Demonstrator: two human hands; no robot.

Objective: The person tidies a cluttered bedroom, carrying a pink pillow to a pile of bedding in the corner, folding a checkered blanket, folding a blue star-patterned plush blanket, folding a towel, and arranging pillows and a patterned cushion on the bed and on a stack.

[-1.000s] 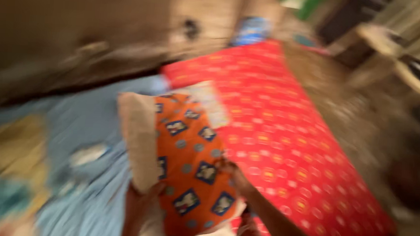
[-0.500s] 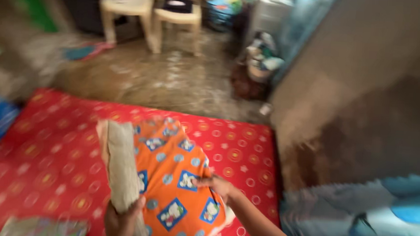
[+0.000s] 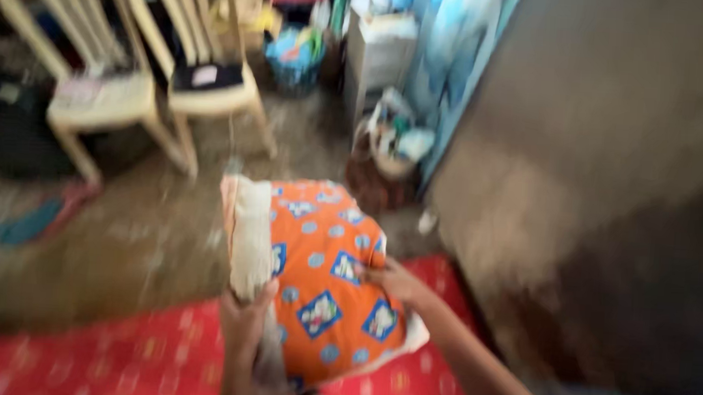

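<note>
I hold up an orange pillow (image 3: 322, 277) patterned with blue and white squares; a beige end of it shows on the left side. My left hand (image 3: 245, 317) grips that beige edge from below. My right hand (image 3: 391, 280) presses against the pillow's right side, fingers on the orange cover. The pillow hangs above the far edge of a red mattress (image 3: 114, 362) with yellow dots. The picture is blurred by motion.
Two cream plastic chairs (image 3: 131, 78) stand at the back left on a brown floor (image 3: 122, 232). A grey-brown wall (image 3: 612, 197) fills the right side. Bags and clutter (image 3: 387, 143) sit by a blue panel near the wall's corner.
My view has swung away from the mattress toward the chairs and wall. The pillow stays in both hands and now sits over the mattress edge, closer to the floor.
</note>
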